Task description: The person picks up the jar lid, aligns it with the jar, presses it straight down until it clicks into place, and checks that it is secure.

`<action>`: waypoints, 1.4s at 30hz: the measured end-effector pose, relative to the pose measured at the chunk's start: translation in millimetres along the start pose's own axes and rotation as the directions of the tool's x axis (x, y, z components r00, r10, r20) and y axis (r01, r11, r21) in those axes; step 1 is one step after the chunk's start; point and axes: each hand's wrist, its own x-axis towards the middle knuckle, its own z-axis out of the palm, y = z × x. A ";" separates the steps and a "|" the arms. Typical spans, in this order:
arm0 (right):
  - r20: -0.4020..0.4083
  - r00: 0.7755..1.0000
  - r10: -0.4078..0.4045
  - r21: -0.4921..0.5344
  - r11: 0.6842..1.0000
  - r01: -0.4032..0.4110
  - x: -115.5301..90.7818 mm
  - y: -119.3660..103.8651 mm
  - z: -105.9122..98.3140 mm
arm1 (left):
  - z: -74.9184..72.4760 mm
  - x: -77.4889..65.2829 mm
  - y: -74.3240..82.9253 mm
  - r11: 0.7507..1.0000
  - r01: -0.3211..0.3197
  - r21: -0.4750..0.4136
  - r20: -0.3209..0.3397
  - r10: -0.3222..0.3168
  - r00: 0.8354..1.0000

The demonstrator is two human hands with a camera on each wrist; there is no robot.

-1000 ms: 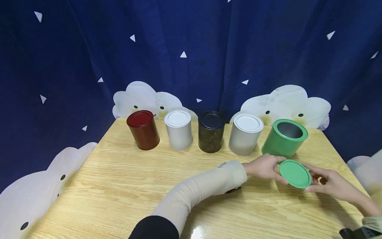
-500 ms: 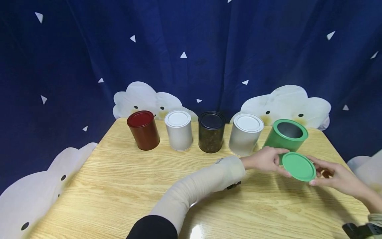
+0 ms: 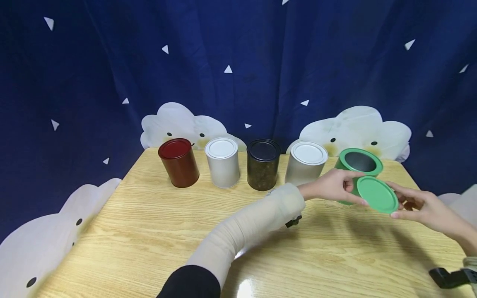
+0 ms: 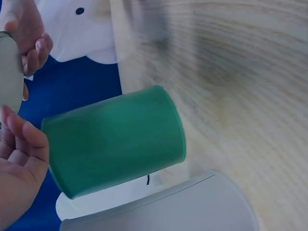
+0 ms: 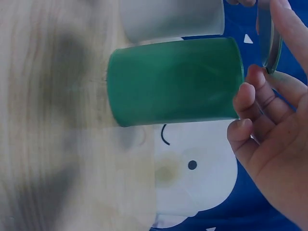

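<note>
A round green lid (image 3: 377,194) is held in the air by both hands, tilted, in front of the uncovered green can (image 3: 341,159). My left hand (image 3: 337,185) pinches the lid's left edge with thumb and index finger. On the opposite edge, my right hand (image 3: 428,209) grips it between thumb and fingers. Below the hands, the can's green side (image 4: 115,139) fills the middle of the left wrist view. The right wrist view catches the lid edge-on (image 5: 269,38) beside the can's top. Part of the can's front is hidden behind the left hand and lid.
Left of the green can stand a white can (image 3: 307,165), a black can (image 3: 263,165), another white can (image 3: 223,163) and a dark red can (image 3: 179,163), all lidded, in a row along the wooden table's (image 3: 149,231) back edge. A blue curtain (image 3: 253,62) hangs behind.
Both hands have carried the green lid up and away from me, slightly rightward, closer to the green can's opening. The cans have stayed where they were.
</note>
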 end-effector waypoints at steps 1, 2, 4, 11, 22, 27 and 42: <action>-0.003 1.000 0.013 -0.013 1.000 -0.013 1.2 -1.7 -1.3 | -2.0 0.5 0.3 1.000 -0.012 0.007 -0.006 0.012 1.000; -0.008 1.000 0.025 -0.033 0.999 -0.025 2.6 -3.2 -2.5 | -4.1 1.1 0.7 1.000 -0.021 0.018 -0.009 0.021 1.000; -0.022 0.999 0.045 -0.068 0.997 -0.046 5.7 -5.2 -4.7 | -9.0 2.5 2.1 0.998 -0.026 0.057 -0.019 0.028 0.999; -0.051 0.993 0.103 -0.151 0.982 -0.110 18.3 -14.0 -17.6 | -27.2 6.9 8.5 0.992 0.021 0.121 -0.025 -0.018 1.000; -0.002 0.991 0.135 -0.204 0.970 -0.132 44.8 -9.3 -34.2 | -37.5 15.2 -2.3 0.990 0.055 0.126 -0.010 -0.055 0.998; 0.027 0.980 0.199 -0.228 0.955 -0.187 58.9 -2.6 -37.6 | -41.7 23.0 -10.5 0.976 0.043 0.212 -0.025 -0.038 0.999; 0.132 0.919 0.372 -0.206 0.917 -0.342 91.8 22.9 -46.0 | -54.5 47.5 -25.0 0.908 0.246 0.339 -0.010 -0.258 0.966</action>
